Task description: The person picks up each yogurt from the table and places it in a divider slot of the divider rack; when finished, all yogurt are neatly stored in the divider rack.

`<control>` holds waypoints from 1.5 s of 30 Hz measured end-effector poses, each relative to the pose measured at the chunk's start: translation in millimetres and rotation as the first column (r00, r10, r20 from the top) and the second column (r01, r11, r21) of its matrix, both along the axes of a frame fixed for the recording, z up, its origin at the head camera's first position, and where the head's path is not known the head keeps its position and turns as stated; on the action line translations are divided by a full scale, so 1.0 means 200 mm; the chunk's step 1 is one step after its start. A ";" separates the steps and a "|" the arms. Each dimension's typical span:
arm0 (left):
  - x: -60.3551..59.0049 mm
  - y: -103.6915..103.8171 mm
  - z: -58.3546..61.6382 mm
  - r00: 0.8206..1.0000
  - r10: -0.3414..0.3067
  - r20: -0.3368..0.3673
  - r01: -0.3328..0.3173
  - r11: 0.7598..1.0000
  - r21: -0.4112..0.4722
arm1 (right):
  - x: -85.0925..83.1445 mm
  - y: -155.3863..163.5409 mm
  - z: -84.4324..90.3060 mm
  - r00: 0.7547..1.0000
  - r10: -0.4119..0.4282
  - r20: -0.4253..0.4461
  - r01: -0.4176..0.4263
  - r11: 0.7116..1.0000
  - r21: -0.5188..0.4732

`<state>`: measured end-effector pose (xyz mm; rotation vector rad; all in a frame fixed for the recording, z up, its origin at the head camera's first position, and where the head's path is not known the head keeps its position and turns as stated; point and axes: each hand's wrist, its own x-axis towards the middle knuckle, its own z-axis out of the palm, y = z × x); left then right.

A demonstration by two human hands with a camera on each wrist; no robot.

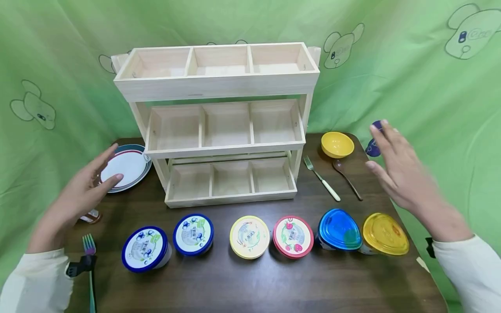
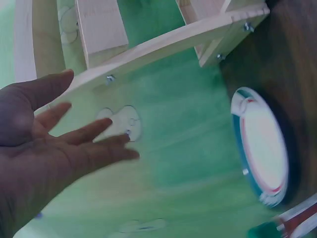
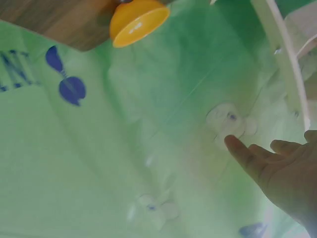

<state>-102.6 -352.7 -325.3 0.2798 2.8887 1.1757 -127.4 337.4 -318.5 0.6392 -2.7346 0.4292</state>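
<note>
Bright, even light — motion-blurred wrist views

Both hands raised, empty, fingers straight and spread. Left hand palm facing right; right hand palm facing left, motion-blurred. White sleeves on both forearms.

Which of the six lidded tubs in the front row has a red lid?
The round red-lidded tub, fourth from the left, between the yellow-lidded and blue-lidded tubs.

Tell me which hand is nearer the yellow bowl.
Right. The right hand hovers open just beside the yellow bowl, while the left hand is across the wooden rack, over the plate.
</note>
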 end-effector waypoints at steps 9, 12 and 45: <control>0.00 -0.06 -0.16 0.980 0.031 0.195 -0.055 0.992 0.116 | 0.16 0.24 -0.07 0.993 -0.113 0.018 0.115 0.987 -0.111; 0.00 -0.08 -0.22 0.971 0.030 0.238 -0.073 0.982 0.172 | 0.22 0.30 -0.13 0.988 -0.149 0.043 0.154 0.976 -0.154; -0.11 0.05 -0.48 0.883 -0.116 0.455 -0.026 0.956 0.293 | 0.73 0.34 -0.77 0.877 -0.112 0.466 0.371 0.775 -0.512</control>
